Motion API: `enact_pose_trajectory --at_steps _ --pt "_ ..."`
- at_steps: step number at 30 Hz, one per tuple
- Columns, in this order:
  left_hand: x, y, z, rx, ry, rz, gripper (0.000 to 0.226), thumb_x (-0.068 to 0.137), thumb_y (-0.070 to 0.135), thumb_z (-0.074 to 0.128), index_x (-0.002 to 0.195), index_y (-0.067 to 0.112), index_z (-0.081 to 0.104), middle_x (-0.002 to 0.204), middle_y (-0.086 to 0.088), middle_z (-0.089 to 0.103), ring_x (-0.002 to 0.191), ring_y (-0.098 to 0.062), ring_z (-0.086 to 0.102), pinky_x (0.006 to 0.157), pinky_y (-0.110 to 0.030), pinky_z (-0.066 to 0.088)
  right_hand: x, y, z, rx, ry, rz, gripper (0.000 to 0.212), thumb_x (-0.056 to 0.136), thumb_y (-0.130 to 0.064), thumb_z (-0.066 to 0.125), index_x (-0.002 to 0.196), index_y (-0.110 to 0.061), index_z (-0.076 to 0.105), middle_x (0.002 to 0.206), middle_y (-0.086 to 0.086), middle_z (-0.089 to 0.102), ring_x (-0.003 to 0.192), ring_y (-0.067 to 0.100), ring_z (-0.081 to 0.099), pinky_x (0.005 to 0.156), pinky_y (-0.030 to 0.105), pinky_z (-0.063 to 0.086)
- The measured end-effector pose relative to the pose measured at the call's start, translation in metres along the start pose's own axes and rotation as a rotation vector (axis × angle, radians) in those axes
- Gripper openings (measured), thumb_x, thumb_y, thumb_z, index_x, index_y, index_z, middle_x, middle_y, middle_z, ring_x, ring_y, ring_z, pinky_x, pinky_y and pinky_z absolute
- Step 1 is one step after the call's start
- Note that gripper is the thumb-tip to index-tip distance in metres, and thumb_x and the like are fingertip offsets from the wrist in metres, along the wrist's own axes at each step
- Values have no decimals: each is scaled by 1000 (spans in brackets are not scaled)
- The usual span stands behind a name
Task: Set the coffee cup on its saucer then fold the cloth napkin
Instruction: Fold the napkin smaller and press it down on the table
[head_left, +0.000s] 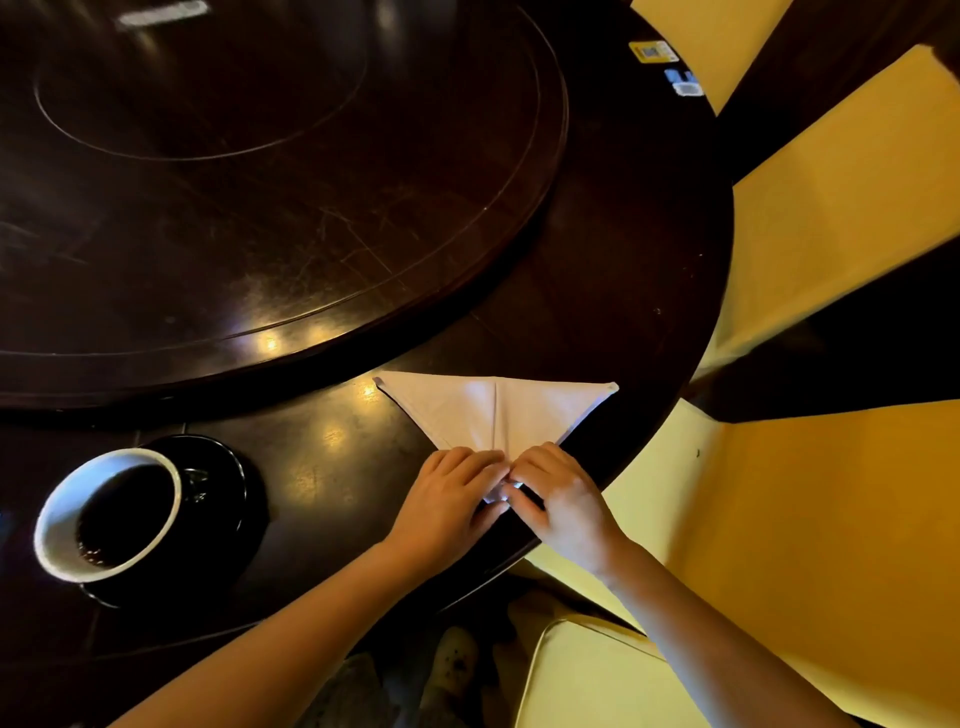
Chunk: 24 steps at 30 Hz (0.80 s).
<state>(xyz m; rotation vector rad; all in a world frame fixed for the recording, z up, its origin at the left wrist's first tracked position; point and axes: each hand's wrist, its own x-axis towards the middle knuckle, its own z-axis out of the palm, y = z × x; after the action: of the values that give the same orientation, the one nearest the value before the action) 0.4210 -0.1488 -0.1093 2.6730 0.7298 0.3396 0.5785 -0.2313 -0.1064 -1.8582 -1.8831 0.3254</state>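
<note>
I saw the left hand and right hand pinching the napkin at its near tip; the cup on its saucer held coffee.

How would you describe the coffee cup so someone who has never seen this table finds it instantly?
Start at the round dark wooden table and look along its near edge, left of the white napkin. There a black saucer carries the coffee cup. It alone is a round vessel, with a white rim and dark inside.

Tip of napkin mostly beneath left hand and right hand
</note>
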Motion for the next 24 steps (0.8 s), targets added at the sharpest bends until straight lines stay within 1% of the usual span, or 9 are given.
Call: enact_pose_trajectory --at_steps 3,5,6,9,12,16,19,21,24 --pt "-2 3 7 21 25 -16 34 86 41 45 106 21 65 115 4 66 99 -15 59 88 -29 43 5 11 -17 105 171 24 20 90 -14 48 86 -6 66 86 5 67 84 22 60 79 32 50" --pt "-2 6 11 39 53 -24 32 87 40 45 100 19 66 112 2 66 96 -17 60 86 -30 43 17 24 -25 27 245 82 26 89 -13 45 101 -6 66 99 6 68 95 23 59 89 31 46" --pt "-1 7 12 49 66 -26 32 88 40 45 99 18 66 111 1 67 95 -17 60 85 -31 46 24 29 -27 -38 204 91 32 90 -17 43 113 -6 63 111 7 66 105 23 57 96 32 42" --pt "-1 11 14 77 93 -22 30 87 39 45 95 16 64 104 -2 66 91 -17 61 82 -31 51 31 52 -21 -214 -102 16 49 98 -34 24 138 -11 42 143 6 47 133 20 38 111 34 25" --pt "0 10 15 110 98 -17 26 87 36 46 91 17 64 98 -2 65 87 -18 61 78 -31 53 23 84 -29 -304 -223 66 60 98 -42 5 144 -16 32 151 0 35 141 17 28 114 34 16" --pt "2 11 14 167 97 -12 29 87 35 43 87 18 66 94 -1 66 85 -19 62 77 -31 53 16 111 -50 -349 -174 194 53 97 -36 19 142 -14 35 149 2 39 139 20 32 114 33 12" --pt "1 10 12 182 96 -21 31 87 35 41 86 19 67 93 -1 67 85 -19 63 77 -30 53 19 114 -50 -373 -59 144 37 93 -16 46 130 -13 54 135 5 56 124 25 50 107 36 29" --pt "-1 9 12 186 91 -24 31 87 35 40 85 19 67 93 -1 66 85 -19 63 78 -31 52 22 113 -52 -347 47 190 30 91 -21 45 112 -14 64 119 4 65 109 23 53 95 33 37" --pt "-9 1 10 190 115 -16 28 87 33 42 86 20 67 93 -1 65 88 -20 60 79 -33 51 19 105 -53 -270 86 221 30 86 -26 38 91 -11 64 97 5 66 93 25 53 82 32 40"
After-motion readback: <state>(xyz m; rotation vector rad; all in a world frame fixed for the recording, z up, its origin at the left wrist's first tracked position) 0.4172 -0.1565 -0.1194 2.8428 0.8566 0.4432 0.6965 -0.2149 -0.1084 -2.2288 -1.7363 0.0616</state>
